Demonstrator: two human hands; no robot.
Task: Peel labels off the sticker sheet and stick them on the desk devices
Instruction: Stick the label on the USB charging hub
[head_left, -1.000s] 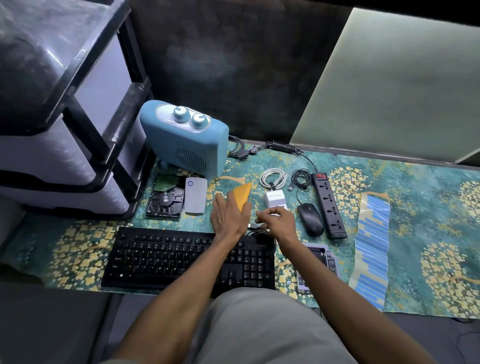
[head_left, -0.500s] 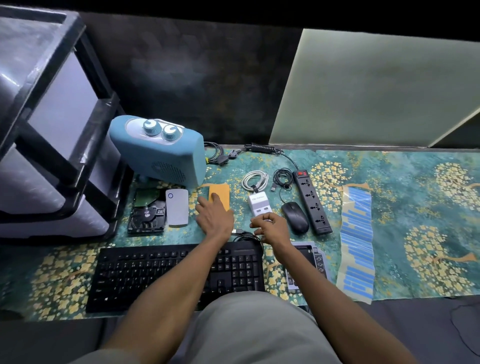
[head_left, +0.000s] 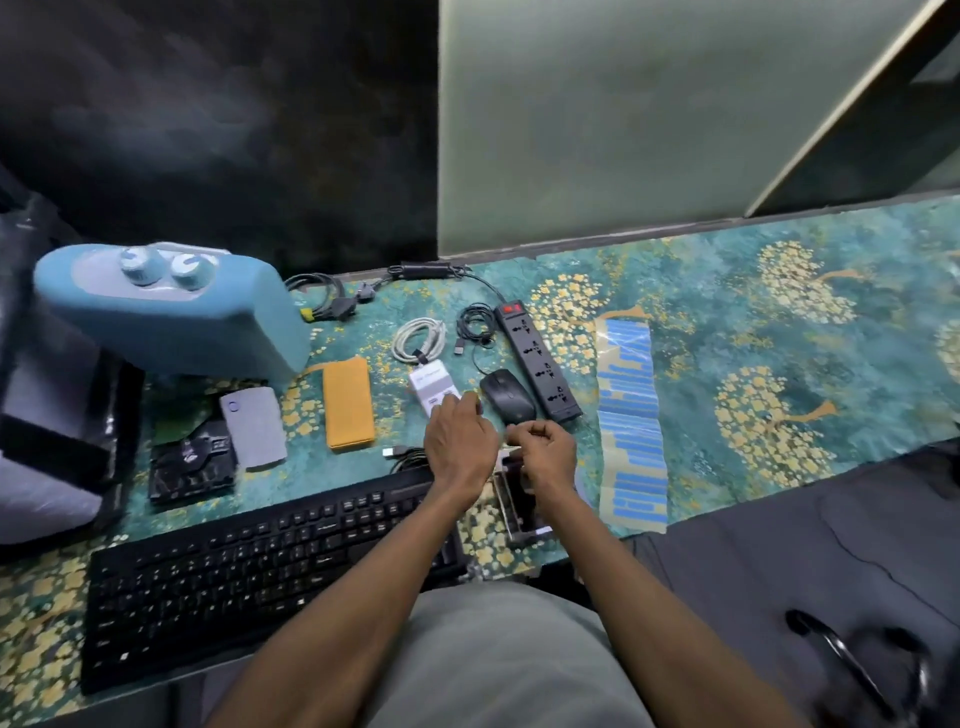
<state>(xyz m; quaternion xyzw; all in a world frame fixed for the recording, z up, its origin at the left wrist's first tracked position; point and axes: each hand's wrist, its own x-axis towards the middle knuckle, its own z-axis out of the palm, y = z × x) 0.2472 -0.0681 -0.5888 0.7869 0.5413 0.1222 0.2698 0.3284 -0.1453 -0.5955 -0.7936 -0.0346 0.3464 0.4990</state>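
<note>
Though its print blurs, white charger (head_left: 430, 385), left hand (head_left: 460, 441) touching

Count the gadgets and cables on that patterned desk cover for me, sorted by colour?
Black: 5 – keyboard, mouse, power strip, hard drive, coiled black cable
White or grey: 3 – charger, white cable, grey drive
Blue: 2 – heater, sticker sheet
Orange: 1 – power bank
Total: 11
</note>
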